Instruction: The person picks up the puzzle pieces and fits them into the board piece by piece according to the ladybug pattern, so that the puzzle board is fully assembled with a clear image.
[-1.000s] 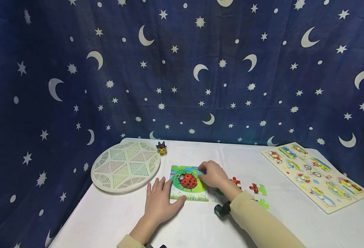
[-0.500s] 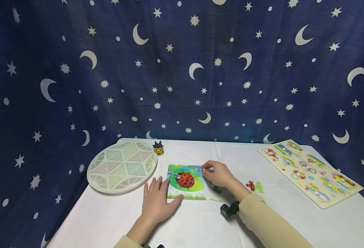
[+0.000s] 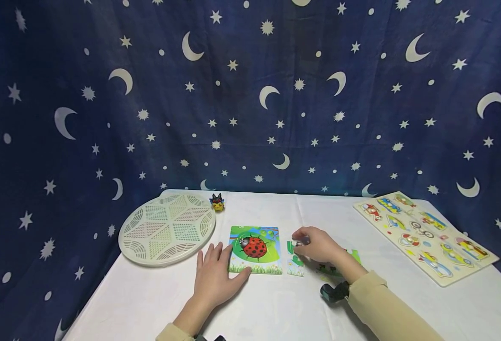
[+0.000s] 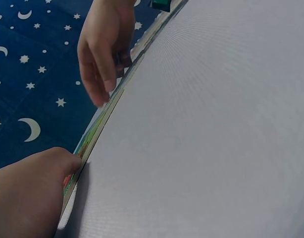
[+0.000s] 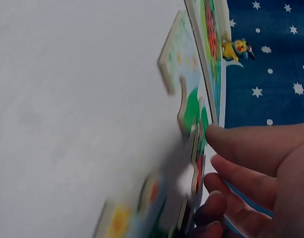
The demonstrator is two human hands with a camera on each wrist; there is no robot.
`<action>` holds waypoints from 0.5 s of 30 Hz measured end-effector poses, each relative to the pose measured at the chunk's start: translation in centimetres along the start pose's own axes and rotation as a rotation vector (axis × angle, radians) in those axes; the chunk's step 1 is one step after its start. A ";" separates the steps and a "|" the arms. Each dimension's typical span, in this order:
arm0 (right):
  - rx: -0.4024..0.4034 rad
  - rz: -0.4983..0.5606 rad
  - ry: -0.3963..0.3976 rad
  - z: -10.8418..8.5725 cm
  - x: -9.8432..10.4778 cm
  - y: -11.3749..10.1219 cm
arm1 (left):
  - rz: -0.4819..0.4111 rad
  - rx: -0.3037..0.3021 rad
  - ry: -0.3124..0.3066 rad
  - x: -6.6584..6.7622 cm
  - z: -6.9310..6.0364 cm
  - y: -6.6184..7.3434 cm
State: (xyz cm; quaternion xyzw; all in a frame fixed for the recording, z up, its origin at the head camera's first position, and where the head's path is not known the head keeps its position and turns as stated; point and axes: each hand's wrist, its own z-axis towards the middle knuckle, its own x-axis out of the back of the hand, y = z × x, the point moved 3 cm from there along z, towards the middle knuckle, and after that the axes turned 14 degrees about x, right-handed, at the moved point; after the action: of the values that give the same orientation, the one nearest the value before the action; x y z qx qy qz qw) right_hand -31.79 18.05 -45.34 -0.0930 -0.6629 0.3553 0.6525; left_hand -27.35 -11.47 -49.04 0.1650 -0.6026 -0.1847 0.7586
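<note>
A square ladybug picture board (image 3: 256,253) lies flat in the head view. My left hand (image 3: 216,277) rests at its left side with fingers spread, the thumb at its lower edge. To the right of the board are loose jigsaw pieces. One shows green leaves and grass (image 3: 295,266). Beside it, a ladybug-head piece (image 3: 300,242) lies partly under my right hand (image 3: 320,245). The thumb and fingertips stand apart around that piece, and nothing shows pinched between them. The right wrist view shows the thumb close to a green piece (image 5: 192,109). My right hand hides more pieces.
A round patterned tray (image 3: 167,229) lies at the left. A small yellow figure (image 3: 218,203) stands near its far edge. At the right is a vehicle puzzle board (image 3: 425,237). A starry blue curtain (image 3: 301,118) hangs behind the white table (image 3: 267,312).
My right hand has moved from the board's upper right corner, rightward and toward me, to the loose pieces. The left hand stays at the board. The head view has shifted slightly.
</note>
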 end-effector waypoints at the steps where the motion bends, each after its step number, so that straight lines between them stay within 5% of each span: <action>1: -0.002 -0.001 -0.001 -0.2 0.1 0.2 | 0.001 0.002 0.000 0.0 0.0 0.0; 15: 0.058 -0.059 -0.005 -1.4 0.8 0.7 | -0.007 0.010 -0.005 0.0 0.0 0.1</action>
State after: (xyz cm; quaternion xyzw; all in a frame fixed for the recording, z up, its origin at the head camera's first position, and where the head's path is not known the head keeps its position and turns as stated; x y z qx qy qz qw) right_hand -30.83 19.49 -45.26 -0.0535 -0.6563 0.3552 0.6636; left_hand -27.31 -11.42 -48.97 0.1706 -0.6049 -0.1847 0.7556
